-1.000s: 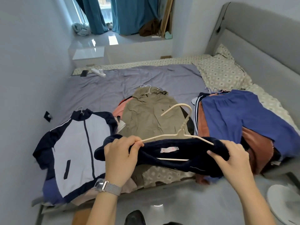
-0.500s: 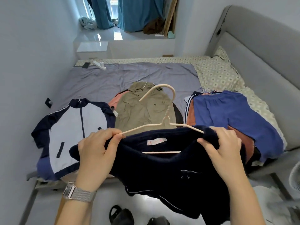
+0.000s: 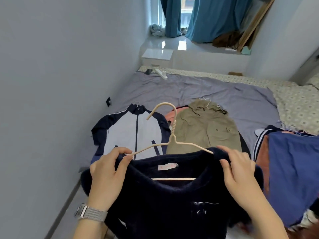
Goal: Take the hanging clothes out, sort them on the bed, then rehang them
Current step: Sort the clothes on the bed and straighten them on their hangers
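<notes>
While I've got the dark navy top held up in front of me at the near edge of the bed, both hands are busy at its shoulders. My left hand is pinching the left shoulder together with the end of the cream wire hanger, thumb and fingers curled round the fabric. My right hand grips the right shoulder the same way, right where the hanger's other arm runs into the cloth. The hanger sits inside the neckline (you can see its bottom bar through the collar opening, just below the pink label), hook standing up and curling to the left.

Further back on the grey sheet, a navy and white zip jacket lies flat on the left, with an olive shirt just beside it to the right, something pinkish poking out between them. Over on the right there's a pile with a blue garment on top. There's a metal-band watch on my left wrist, and teal curtains at the far end.
</notes>
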### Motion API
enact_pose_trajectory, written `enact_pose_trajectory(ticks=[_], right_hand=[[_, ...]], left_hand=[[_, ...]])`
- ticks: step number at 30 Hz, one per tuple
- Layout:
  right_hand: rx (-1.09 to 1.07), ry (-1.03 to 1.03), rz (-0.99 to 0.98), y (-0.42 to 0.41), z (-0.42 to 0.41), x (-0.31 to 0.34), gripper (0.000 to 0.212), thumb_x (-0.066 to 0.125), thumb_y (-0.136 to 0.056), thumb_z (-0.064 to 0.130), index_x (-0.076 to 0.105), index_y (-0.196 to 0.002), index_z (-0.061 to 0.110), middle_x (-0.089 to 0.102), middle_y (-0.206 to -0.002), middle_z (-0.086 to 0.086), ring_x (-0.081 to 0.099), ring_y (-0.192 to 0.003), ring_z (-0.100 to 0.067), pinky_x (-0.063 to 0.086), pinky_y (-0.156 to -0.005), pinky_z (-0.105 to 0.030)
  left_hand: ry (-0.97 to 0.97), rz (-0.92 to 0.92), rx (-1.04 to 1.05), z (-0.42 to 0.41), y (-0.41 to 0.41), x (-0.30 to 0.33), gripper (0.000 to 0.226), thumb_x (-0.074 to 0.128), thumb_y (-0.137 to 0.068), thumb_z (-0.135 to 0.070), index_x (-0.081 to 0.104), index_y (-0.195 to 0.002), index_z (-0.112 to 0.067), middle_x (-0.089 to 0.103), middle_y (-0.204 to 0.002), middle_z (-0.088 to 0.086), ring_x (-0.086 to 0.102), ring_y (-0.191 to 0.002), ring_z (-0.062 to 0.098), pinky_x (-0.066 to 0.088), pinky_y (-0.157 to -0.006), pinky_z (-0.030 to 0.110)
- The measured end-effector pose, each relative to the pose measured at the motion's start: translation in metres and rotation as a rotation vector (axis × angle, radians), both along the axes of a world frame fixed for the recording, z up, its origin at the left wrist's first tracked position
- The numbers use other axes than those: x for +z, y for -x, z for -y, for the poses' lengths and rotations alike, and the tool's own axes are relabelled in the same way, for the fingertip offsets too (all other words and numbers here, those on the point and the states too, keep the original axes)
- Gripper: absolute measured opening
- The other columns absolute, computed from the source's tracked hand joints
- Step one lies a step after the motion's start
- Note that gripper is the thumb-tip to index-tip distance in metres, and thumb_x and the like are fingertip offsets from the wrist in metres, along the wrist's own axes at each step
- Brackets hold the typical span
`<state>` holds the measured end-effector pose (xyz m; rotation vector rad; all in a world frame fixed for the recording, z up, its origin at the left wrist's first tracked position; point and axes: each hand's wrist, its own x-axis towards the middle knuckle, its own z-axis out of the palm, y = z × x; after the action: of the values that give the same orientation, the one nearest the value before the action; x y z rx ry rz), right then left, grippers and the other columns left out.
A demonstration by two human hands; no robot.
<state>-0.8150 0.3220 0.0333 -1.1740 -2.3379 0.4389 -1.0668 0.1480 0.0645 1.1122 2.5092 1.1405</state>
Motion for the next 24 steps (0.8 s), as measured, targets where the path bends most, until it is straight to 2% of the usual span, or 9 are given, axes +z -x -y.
enact_pose_trajectory(ticks=[3,6,8,10,14,18,21,24], right_hand=[[0.004,0.019,-0.01,0.048,-0.007,-0.009,0.046,0.023,-0.087,0.035,0.054,-0.119,0.026,0.053,-0.092,0.01,0.036,-0.085,-0.011,0.017,-0.074,-0.026],[0.013,0.038,-0.024,0.096,-0.017,-0.013,0.04,0.023,-0.086,0.034,0.052,-0.113,0.033,0.055,-0.091,0.011,0.039,-0.085,-0.012,0.017,-0.073,-0.027],[0.04,0.058,-0.046,0.128,-0.025,-0.01,0.033,0.024,-0.086,0.034,0.046,-0.11,0.041,0.054,-0.093,0.017,0.039,-0.088,-0.012,0.017,-0.076,-0.026],[0.066,0.061,-0.071,0.157,-0.036,-0.005,0.032,0.03,-0.088,0.027,0.047,-0.112,0.04,0.054,-0.094,0.017,0.04,-0.091,-0.013,0.018,-0.079,-0.026],[0.12,0.018,-0.054,0.215,-0.071,0.007,0.038,0.034,-0.087,0.023,0.055,-0.118,0.028,0.057,-0.098,0.008,0.042,-0.092,-0.015,0.018,-0.078,-0.025],[0.189,0.022,-0.045,0.257,-0.105,0.005,0.037,0.035,-0.087,0.024,0.055,-0.118,0.027,0.056,-0.095,0.007,0.046,-0.093,-0.019,0.018,-0.077,-0.025],[0.211,0.048,-0.093,0.287,-0.132,0.011,0.034,0.036,-0.088,0.024,0.057,-0.116,0.026,0.051,-0.094,0.013,0.047,-0.097,-0.018,0.019,-0.076,-0.027],[0.225,0.057,-0.155,0.327,-0.162,0.026,0.027,0.043,-0.096,0.02,0.055,-0.12,0.025,0.056,-0.102,0.011,0.046,-0.1,-0.014,0.02,-0.082,-0.026]], left_hand=[[0.111,-0.053,-0.075,-0.004,0.048,-0.008,0.023,0.043,-0.095,-0.029,0.05,-0.092,-0.052,0.059,-0.087,-0.018,0.046,-0.092,0.003,0.02,-0.086,0.025],[0.151,-0.082,-0.105,-0.008,0.097,-0.012,0.028,0.037,-0.098,-0.025,0.05,-0.102,-0.05,0.057,-0.093,-0.019,0.042,-0.097,-0.001,0.016,-0.085,0.021],[0.139,-0.118,-0.094,-0.013,0.126,-0.011,0.03,0.032,-0.099,-0.028,0.049,-0.103,-0.052,0.056,-0.091,-0.021,0.043,-0.096,0.0,0.018,-0.084,0.022],[0.103,-0.151,-0.064,-0.023,0.153,-0.007,0.029,0.03,-0.095,-0.032,0.048,-0.107,-0.052,0.056,-0.089,-0.019,0.045,-0.092,0.003,0.02,-0.083,0.024],[0.024,-0.145,0.101,-0.05,0.196,-0.002,0.024,0.043,-0.097,-0.026,0.054,-0.119,-0.029,0.057,-0.081,-0.011,0.049,-0.087,0.015,0.024,-0.089,0.031],[0.034,-0.114,0.246,-0.077,0.223,-0.004,0.016,0.048,-0.095,-0.023,0.058,-0.107,-0.024,0.053,-0.079,-0.016,0.048,-0.092,0.014,0.022,-0.097,0.037],[0.006,-0.108,0.231,-0.1,0.255,-0.001,0.013,0.047,-0.096,-0.028,0.058,-0.104,-0.026,0.057,-0.088,-0.012,0.051,-0.099,0.019,0.026,-0.097,0.041],[-0.031,-0.145,0.237,-0.13,0.299,0.011,0.016,0.048,-0.095,-0.026,0.059,-0.106,-0.022,0.062,-0.101,-0.004,0.052,-0.107,0.027,0.028,-0.09,0.037]])
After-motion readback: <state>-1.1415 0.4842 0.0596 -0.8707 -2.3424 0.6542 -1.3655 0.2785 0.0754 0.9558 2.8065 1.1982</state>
